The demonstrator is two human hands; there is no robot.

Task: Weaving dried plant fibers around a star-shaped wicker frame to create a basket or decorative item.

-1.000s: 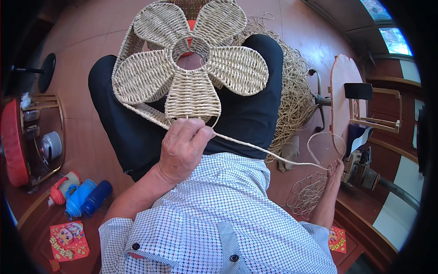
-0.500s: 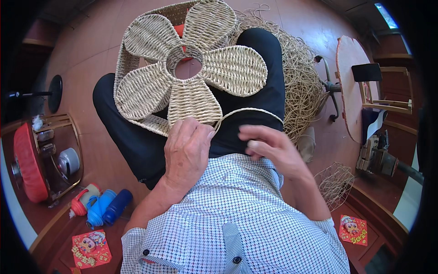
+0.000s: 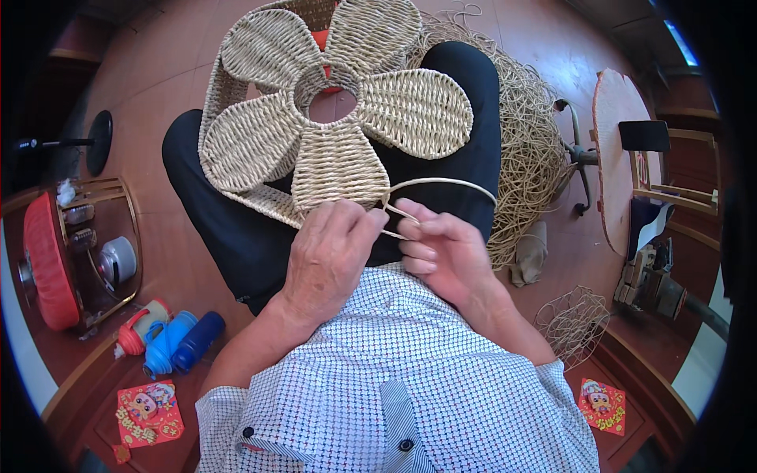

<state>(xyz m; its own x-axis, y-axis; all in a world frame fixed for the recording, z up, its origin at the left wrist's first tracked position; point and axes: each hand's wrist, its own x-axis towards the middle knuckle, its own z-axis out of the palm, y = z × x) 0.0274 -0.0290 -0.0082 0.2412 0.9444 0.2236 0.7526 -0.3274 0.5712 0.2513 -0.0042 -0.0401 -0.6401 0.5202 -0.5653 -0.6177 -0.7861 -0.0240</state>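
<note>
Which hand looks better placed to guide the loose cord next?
Probably the right hand: strands of the pale cord reach its fingertips, beside the lowest woven petal. The left hand is at that petal's lower edge, apparently steadying it.

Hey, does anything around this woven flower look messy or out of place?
The cord heap beside the right knee is a loose tangle across the floor, untidy though perhaps just working stock. A smaller tangle lies apart, lower right. The woven flower shows no obvious damage.
</note>
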